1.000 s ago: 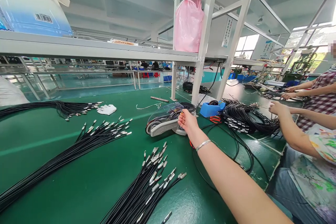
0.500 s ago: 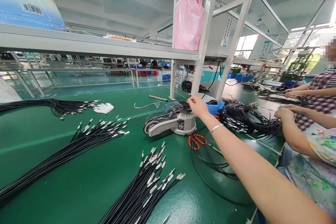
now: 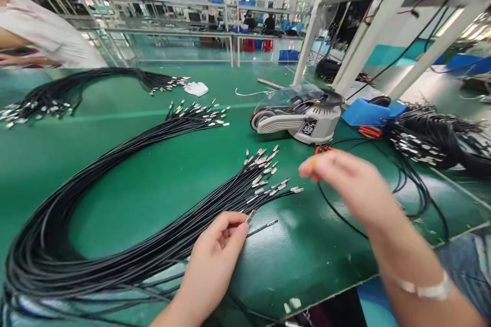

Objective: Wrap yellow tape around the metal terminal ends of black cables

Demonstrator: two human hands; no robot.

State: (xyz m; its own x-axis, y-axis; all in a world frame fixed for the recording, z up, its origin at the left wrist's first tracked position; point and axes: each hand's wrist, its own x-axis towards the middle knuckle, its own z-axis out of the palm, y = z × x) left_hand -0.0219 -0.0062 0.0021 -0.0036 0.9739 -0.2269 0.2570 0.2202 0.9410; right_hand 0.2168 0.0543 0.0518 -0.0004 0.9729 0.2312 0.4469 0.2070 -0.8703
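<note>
My left hand [image 3: 218, 260] is closed, pinching one black cable by its metal connector [image 3: 250, 216] between thumb and fingertips. Beneath and beside it runs a thick bundle of black cables [image 3: 126, 258], curving left and back; the silvery connectors fan out towards the right. My right hand [image 3: 347, 181], slightly blurred, hovers above the table to the right of those ends. Its fingertips pinch a small yellow-orange piece [image 3: 313, 163], which looks like tape. Behind that hand stands a grey tape dispenser [image 3: 316, 125] with a clear cover. Orange handles [image 3: 324, 149] show beside it, partly hidden.
Another cable bundle [image 3: 95, 76] and a white glove [image 3: 196, 89] lie at the back left. To the right are a blue holder [image 3: 370, 111], loose black cables [image 3: 422, 199] and a cable heap [image 3: 441, 133]. A shelf post [image 3: 309, 38] rises behind the dispenser. Someone stands far left.
My right hand has come from the tape dispenser towards me, now with the small yellow-orange piece. My left hand has come into view holding a cable. The view has turned down and left.
</note>
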